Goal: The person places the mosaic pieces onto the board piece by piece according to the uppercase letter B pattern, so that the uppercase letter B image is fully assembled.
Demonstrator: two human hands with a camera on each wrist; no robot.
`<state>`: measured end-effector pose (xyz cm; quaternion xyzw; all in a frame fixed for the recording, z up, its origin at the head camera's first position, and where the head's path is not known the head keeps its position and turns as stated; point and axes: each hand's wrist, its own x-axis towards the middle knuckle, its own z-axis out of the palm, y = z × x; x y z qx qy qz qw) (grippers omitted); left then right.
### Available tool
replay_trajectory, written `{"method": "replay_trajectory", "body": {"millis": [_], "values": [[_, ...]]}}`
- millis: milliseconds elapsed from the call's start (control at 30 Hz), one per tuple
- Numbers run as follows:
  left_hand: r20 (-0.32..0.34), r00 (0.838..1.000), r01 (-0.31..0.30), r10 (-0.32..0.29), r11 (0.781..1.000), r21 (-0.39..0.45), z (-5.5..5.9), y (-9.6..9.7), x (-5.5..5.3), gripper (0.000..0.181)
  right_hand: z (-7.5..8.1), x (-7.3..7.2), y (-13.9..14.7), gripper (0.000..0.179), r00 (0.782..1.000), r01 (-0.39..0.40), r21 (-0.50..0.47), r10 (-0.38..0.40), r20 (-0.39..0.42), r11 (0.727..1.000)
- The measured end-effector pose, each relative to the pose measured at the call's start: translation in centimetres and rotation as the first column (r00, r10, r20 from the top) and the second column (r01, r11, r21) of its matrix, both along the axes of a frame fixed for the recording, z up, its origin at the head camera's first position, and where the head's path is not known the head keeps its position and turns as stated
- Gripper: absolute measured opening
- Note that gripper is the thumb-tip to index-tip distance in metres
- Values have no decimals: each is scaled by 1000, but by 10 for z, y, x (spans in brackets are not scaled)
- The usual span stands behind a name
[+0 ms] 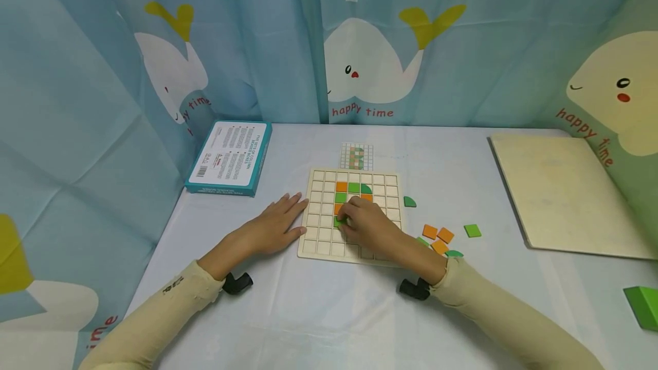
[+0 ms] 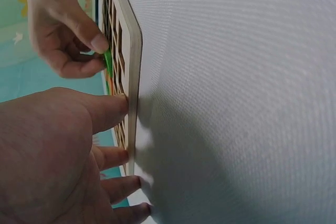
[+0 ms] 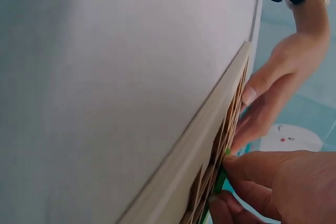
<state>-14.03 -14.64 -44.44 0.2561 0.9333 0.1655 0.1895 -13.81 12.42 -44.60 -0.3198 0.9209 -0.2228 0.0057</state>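
A wooden grid board (image 1: 317,248) lies on the white-covered table, with orange and green tiles set in some of its squares. My right hand (image 1: 371,226) is over the middle of the board. Between its thumb and fingers it pinches a green tile (image 2: 108,62), tilted at the grid in the left wrist view. An orange square (image 1: 341,186), a green square (image 1: 353,187) and a dark green quarter-circle (image 1: 366,189) form the top row of pieces. My left hand (image 1: 275,226) lies with fingers spread, its thumb and fingertips against the board's left edge.
Behind the board lies a patterned grid card (image 1: 367,156). Loose orange squares (image 1: 430,232), a green square (image 1: 473,230) and a green quarter-circle (image 1: 409,201) lie to the right. A teal box (image 1: 231,156) is at back left, a plain wooden panel (image 1: 565,193) at right.
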Motion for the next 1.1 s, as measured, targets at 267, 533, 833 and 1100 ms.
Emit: {"method": "replay_trajectory", "body": {"millis": [267,533,833,1100], "values": [[-15,1000,14,-14,1000,4,-1,-1,0,71,2,2,-5,9,1000,26,12,-26,9,1000],[-10,1000,3,-3,1000,-11,-3,0,-1,71,13,8,11,15,997,34,28,-36,68,999],[-13,1000,-3,3,1000,-12,-2,2,1,71,25,8,72,19,989,124,5,-124,79,992],[-12,1000,-3,3,1000,-13,-1,2,3,71,37,14,130,36,917,289,154,-319,239,945]]}}
